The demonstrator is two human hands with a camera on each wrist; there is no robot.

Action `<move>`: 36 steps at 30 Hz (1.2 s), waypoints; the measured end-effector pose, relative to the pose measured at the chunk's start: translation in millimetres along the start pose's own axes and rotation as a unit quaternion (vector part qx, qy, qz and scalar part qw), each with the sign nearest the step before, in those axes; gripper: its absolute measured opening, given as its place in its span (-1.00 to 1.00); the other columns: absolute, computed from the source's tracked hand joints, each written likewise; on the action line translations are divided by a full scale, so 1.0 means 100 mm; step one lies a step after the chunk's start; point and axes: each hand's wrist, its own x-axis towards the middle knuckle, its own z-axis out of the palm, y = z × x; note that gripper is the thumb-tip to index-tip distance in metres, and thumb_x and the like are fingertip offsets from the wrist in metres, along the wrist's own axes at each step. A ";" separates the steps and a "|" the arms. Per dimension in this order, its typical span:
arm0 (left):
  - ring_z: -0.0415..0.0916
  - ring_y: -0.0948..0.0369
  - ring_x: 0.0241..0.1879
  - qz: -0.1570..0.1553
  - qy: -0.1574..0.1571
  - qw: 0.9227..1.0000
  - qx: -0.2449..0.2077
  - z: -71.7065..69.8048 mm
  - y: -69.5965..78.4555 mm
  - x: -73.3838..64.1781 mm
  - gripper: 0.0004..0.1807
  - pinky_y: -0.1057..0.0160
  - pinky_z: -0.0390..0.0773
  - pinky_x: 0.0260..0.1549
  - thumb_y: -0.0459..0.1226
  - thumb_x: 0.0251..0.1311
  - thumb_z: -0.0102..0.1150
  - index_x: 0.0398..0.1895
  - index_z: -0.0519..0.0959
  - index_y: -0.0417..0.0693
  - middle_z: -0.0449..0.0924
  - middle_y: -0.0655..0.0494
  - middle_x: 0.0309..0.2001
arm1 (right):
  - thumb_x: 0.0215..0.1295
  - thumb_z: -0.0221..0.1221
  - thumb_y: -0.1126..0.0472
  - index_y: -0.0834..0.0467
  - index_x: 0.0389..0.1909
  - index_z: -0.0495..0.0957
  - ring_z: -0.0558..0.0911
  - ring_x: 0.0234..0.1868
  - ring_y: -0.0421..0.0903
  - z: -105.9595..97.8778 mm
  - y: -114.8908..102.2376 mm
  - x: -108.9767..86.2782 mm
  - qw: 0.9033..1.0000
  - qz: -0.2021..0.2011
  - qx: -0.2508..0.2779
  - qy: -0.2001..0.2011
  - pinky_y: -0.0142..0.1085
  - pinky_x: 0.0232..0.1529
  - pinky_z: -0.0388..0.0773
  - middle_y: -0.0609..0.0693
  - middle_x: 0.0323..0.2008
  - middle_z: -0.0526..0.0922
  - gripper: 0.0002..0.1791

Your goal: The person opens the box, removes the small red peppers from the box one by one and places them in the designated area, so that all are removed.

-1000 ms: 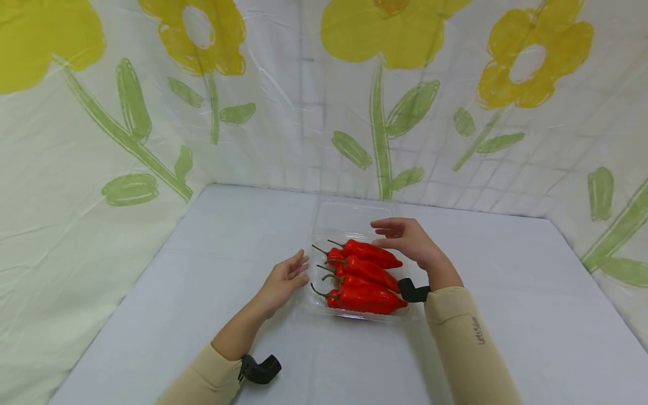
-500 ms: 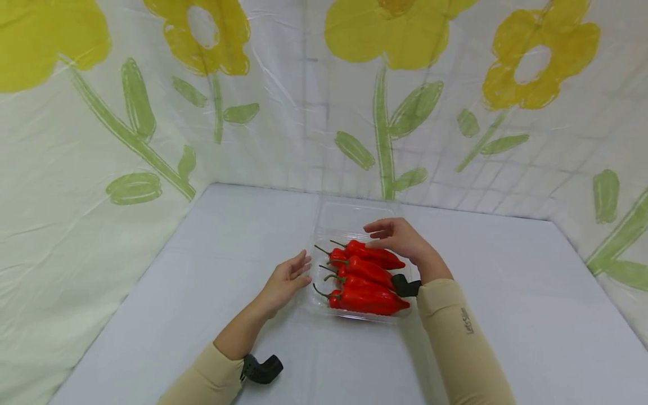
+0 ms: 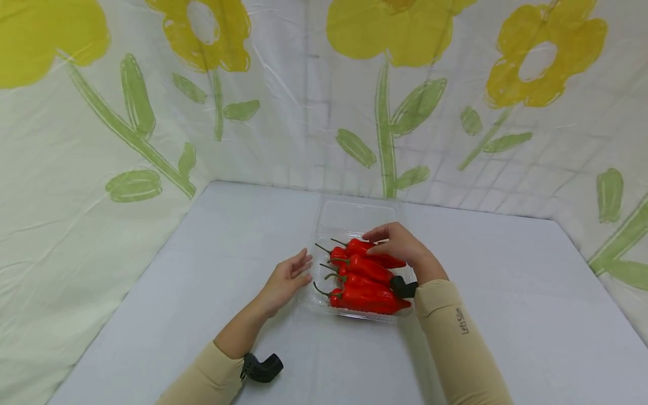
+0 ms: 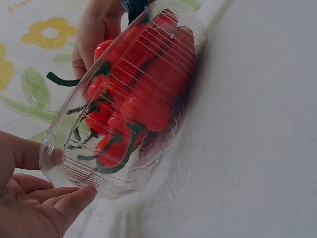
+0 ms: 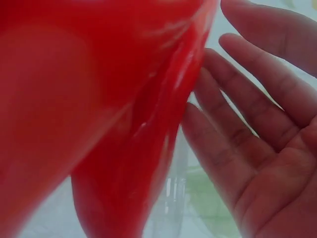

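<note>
Several glossy red peppers (image 3: pixel 372 298) with green stems lie in a clear plastic clamshell box (image 3: pixel 349 316), stems pointing left. My left hand (image 3: pixel 283 283) is at the box's left side; in the left wrist view the left hand (image 4: pixel 34 198) has its fingertips against the clear corner, thumb and fingers apart. Over the back of the box, my right hand (image 3: pixel 400 244) reaches across the rearmost pepper (image 3: pixel 357 247), partly covering it. In the right wrist view, the right hand (image 5: pixel 267 148) has its fingers nearly straight, tips beside or touching a red pepper (image 5: pixel 148 129).
The box's clear lid (image 3: pixel 359 212) lies folded back toward the wall. A white-covered table (image 3: pixel 243 225) spreads around the box. Behind it hangs a pale curtain (image 3: pixel 283 112) with yellow flowers. A dark wrist camera (image 3: pixel 403 287) on the right arm overhangs the peppers' right ends.
My right hand has moved left and down, from above the box's back right to the rearmost pepper. The left hand has stayed at the box's left side. The peppers lie as before.
</note>
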 end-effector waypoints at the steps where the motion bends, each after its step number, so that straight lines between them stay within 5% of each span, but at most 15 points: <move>1: 0.11 -0.12 0.36 0.000 -0.001 1.000 0.001 0.00 0.00 0.00 -0.32 -0.02 0.26 0.23 -0.54 0.23 -0.08 0.39 -0.06 -0.42 0.11 -0.34 0.36 | 0.19 0.20 0.28 0.21 0.05 0.56 0.57 0.04 0.08 0.01 0.01 0.01 1.000 0.003 0.001 -0.002 -0.13 0.02 0.61 0.18 0.02 0.61 -0.63; 36: 0.14 -0.13 0.35 0.002 0.006 1.000 0.006 0.01 -0.03 0.00 -0.31 -0.04 0.28 0.23 -0.55 0.21 -0.05 0.39 -0.04 -0.42 0.15 -0.36 0.34 | 0.15 0.16 0.44 0.22 0.05 0.56 0.55 0.05 0.10 0.05 -0.02 0.02 0.997 -0.004 -0.080 -0.017 -0.13 0.01 0.61 0.18 0.00 0.61 -0.60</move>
